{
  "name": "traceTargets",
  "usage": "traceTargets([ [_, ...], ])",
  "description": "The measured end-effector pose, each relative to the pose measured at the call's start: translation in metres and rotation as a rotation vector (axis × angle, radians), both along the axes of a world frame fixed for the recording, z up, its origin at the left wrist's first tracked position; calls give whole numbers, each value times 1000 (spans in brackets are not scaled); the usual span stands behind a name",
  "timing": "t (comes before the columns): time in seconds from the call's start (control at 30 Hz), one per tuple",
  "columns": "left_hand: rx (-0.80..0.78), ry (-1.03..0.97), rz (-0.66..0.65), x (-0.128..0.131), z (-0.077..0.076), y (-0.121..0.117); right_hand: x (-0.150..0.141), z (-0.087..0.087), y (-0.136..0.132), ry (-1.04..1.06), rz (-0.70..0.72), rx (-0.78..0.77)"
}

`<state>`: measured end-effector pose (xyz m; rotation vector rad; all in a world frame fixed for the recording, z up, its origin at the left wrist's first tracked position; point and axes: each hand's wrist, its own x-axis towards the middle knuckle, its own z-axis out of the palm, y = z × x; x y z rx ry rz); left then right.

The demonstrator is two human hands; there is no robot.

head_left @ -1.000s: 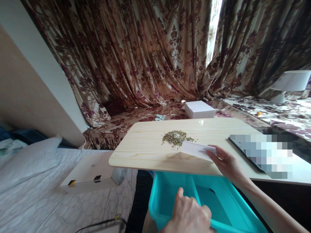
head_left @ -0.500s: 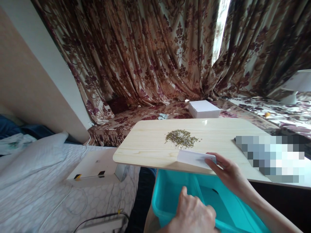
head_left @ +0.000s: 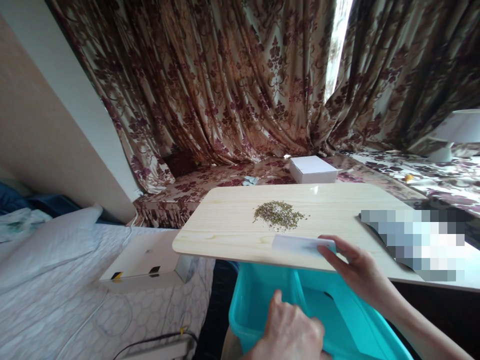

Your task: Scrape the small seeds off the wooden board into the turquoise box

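My right hand [head_left: 354, 265] pinches the right end of a thin white card [head_left: 296, 243] at the table's front edge. Just behind the card, a loose pile of small green and pale grains [head_left: 279, 215] is spread on the light wooden tabletop [head_left: 221, 215]. Below that edge is a teal plastic bin [head_left: 240, 300] with a divider inside. My left hand [head_left: 290, 327] is closed at the bin's near rim, one finger stretched over the inside and the others curled. Its grip on the rim is partly hidden by the back of the hand.
A blurred-out grey object [head_left: 412, 245] lies on the table's right side. Behind the table stands a white box [head_left: 313, 169] on a patterned ledge. Left is a bed with a large white case [head_left: 146, 255] and a power strip [head_left: 165, 348] with cables.
The teal bin and my left hand have shifted slightly left together. The card remains in my right hand, a little lower in view. The grain pile looks unchanged.
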<state>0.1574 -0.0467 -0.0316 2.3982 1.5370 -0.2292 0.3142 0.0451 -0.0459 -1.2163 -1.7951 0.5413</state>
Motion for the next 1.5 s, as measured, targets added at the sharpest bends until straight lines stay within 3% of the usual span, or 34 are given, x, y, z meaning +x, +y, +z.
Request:
traceTargets([
  [0.13,-34,1,62,-16,4,0,16,-2,28,30,-127,88],
  [0.33,-35,-2,97,-35,4,-1,16,-12,48,36,-137,67],
  [0.7,-52,-29,141,-44,4,0,10,-15,53,73,-87,31],
  [0.97,-33,-26,156,-46,6,-3,10,-5,43,35,-91,40],
  [1.2,-48,-30,165,-49,9,-2,16,-13,46,14,-67,41],
  [1.5,-72,-21,73,-22,8,1,20,-9,41,93,-118,29],
])
